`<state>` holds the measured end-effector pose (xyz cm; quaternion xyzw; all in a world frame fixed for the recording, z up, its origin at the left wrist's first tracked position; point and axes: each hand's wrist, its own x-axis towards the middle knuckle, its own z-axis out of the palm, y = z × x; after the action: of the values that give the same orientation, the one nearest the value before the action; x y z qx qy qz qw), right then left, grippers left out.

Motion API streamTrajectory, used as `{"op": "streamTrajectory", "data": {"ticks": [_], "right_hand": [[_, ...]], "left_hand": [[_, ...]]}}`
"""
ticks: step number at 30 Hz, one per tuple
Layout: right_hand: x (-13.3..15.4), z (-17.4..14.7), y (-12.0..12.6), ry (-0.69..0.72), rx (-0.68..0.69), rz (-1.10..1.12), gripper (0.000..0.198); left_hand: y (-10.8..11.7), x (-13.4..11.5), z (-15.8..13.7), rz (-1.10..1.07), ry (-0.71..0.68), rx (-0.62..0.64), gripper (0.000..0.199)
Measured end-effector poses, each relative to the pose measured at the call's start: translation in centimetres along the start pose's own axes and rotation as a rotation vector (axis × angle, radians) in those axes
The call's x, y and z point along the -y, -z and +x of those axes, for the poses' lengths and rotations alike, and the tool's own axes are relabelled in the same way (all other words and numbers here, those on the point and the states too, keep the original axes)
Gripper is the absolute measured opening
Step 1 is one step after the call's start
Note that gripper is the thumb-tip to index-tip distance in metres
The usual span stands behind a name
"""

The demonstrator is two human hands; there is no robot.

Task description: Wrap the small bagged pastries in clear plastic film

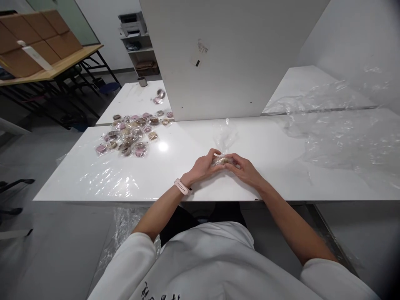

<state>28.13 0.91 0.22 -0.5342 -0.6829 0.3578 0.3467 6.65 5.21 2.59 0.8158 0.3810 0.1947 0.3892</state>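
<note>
My left hand and my right hand meet at the middle of the white table. Between their fingertips they pinch a small wrapped snack in clear film. A loose clear plastic bag lies on the table just behind the hands, and it may be joined to the snack's wrapping. A pink watch sits on my left wrist. A pile of several wrapped snacks, pink and brown, lies at the far left of the table, well apart from both hands.
A large white upright panel stands behind the table. Crumpled clear plastic sheeting covers the right side. A second white table with a few snacks and a small cup lies beyond. Cardboard boxes rest on a wooden table at far left.
</note>
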Motion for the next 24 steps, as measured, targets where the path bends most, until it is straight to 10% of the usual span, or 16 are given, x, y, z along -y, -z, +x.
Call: {"op": "streamTrajectory", "data": {"ticks": [7, 12, 15, 18, 24], "right_hand": [[-0.1, 0.2, -2.1, 0.072, -0.331, -0.291, 0.038], [-0.8, 0.3, -2.4, 0.156, -0.24, -0.565, 0.045], [-1.1, 1.0, -2.1, 0.134, -0.214, -0.599, 0.036], [-1.0, 1.7, -1.3, 0.12, -0.211, -0.526, 0.038], [0.4, 4.1, 1.2, -0.14, 0.114, -0.259, 0.055]], "left_hand": [[1.9, 0.4, 4.4, -0.126, 0.06, 0.1, 0.035], [1.7, 0.6, 6.2, -0.136, 0.199, 0.126, 0.037], [0.9, 0.4, 6.0, -0.012, 0.216, -0.073, 0.03], [0.6, 0.0, 4.6, 0.064, 0.142, -0.28, 0.025], [0.3, 0.3, 2.8, 0.006, 0.068, -0.218, 0.035]]}}
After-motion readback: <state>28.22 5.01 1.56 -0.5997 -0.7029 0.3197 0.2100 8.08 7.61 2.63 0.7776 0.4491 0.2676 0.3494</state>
